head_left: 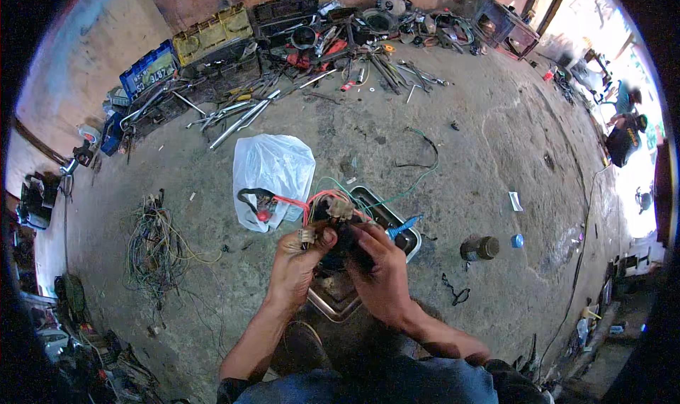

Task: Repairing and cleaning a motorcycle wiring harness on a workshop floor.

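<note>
Over a shallow metal tray (328,310), both my hands hold a dark part (338,239) with coloured wires; its kind is hidden by my fingers. My left hand (297,264) is closed, thumb and fingers gripping the left side. My right hand (382,268) has its fingers curled round the right side. A dirty pale connector-like block (341,209) sits at the top of the part. Red wires (296,202) run left towards a white plastic bag (273,164), and a thin green wire (407,189) runs right. A blue-handled tool (404,226) rests across the tray's right edge.
A tangle of wires (152,251) lies on the floor at left. To the right stand a dark jar (480,248) and a blue cap (518,241). Tools, including a long metal bar (244,119), and opened toolboxes (212,37) line the back wall. People (625,131) are at far right.
</note>
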`<state>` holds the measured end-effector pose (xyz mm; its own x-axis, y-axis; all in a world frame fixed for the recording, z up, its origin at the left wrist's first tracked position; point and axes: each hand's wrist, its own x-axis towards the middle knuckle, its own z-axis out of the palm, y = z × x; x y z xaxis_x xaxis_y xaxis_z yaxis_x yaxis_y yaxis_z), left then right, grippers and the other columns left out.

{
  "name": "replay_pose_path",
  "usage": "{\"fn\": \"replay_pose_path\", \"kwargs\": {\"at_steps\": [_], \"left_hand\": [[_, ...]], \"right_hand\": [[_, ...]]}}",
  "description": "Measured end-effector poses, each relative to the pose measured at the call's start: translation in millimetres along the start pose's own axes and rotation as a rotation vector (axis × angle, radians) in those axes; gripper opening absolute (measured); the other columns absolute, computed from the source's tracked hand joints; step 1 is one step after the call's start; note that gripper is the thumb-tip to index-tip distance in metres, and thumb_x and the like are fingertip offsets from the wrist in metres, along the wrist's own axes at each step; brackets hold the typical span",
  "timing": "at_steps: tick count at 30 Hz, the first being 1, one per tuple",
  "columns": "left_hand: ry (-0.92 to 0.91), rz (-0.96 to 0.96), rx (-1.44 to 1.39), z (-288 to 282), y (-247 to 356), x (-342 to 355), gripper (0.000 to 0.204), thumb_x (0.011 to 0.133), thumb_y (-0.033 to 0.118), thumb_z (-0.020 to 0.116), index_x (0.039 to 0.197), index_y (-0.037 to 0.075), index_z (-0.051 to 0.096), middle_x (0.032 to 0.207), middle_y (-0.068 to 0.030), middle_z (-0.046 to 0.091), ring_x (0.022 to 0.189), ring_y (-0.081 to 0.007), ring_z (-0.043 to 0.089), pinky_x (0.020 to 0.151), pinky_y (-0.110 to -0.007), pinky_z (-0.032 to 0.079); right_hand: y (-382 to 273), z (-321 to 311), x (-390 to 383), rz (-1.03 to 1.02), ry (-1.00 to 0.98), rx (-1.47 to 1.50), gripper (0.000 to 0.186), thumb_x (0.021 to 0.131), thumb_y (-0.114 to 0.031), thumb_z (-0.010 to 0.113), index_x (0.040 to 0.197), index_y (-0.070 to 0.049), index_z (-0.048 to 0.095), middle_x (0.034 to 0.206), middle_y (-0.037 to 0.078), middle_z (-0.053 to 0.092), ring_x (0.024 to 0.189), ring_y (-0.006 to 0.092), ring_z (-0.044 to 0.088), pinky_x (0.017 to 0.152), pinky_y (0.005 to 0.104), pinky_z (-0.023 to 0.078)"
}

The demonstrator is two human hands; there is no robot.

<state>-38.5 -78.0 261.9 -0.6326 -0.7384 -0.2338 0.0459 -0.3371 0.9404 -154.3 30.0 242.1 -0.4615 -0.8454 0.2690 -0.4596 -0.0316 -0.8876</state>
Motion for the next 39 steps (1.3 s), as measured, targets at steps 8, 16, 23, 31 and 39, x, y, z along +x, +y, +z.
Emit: {"fn": "replay_pose_path", "kwargs": {"at_steps": [8, 16, 23, 31, 39], "left_hand": [[0.127, 0.054, -0.124, -9, -16, -12, 0.022, 0.095, 0.022, 0.07, 0.107, 0.004, 0.071, 0.093, 0.0027, 0.066, 0.083, -0.0079, 0.056, 0.078, -0.026, 0.044], [0.224, 0.075, -0.276, -39, 9, -15, 0.016, 0.098, 0.022, 0.066, 0.099, 0.006, 0.063, 0.084, 0.0032, 0.056, 0.059, -0.0045, 0.038, 0.052, -0.023, 0.029], [0.279, 0.122, -0.3, -42, 20, -16, 0.016, 0.097, 0.022, 0.067, 0.102, 0.008, 0.062, 0.089, 0.002, 0.06, 0.06, -0.006, 0.039, 0.055, -0.024, 0.033], [0.207, 0.105, -0.355, -59, 20, -37, 0.018, 0.095, 0.022, 0.068, 0.106, 0.01, 0.06, 0.096, 0.0033, 0.059, 0.067, -0.0075, 0.046, 0.06, -0.024, 0.035], [0.078, 0.141, -0.446, -74, 22, -46, 0.015, 0.093, 0.015, 0.067, 0.102, 0.01, 0.055, 0.113, -0.0019, 0.06, 0.054, -0.0048, 0.03, 0.049, -0.023, 0.025]], "right_hand": [[20, 7, 7, -0.252, 0.072, -0.248, 0.047, 0.061, 0.005, 0.067, 0.107, -0.001, 0.065, 0.099, 0.014, 0.06, 0.093, 0.0369, 0.055, 0.08, 0.0431, 0.048], [87, -24, -11, -0.291, 0.161, -0.376, 0.038, 0.065, 0.009, 0.052, 0.101, 0.001, 0.062, 0.097, 0.015, 0.058, 0.097, 0.0373, 0.055, 0.099, 0.049, 0.043], [44, -13, 8, -0.154, 0.126, -0.04, 0.061, 0.062, 0.01, 0.051, 0.122, 0.0, 0.057, 0.121, 0.019, 0.058, 0.116, 0.0381, 0.054, 0.103, 0.0472, 0.042], [58, 22, -12, -0.394, -0.124, -0.192, 0.04, 0.084, -0.018, 0.064, 0.122, -0.005, 0.059, 0.112, 0.013, 0.061, 0.116, 0.0328, 0.052, 0.103, 0.0545, 0.037], [76, -28, -29, 0.132, 0.429, -0.019, 0.027, 0.087, -0.013, 0.056, 0.112, -0.005, 0.063, 0.097, 0.008, 0.064, 0.086, 0.0295, 0.064, 0.083, 0.0446, 0.05]]}}
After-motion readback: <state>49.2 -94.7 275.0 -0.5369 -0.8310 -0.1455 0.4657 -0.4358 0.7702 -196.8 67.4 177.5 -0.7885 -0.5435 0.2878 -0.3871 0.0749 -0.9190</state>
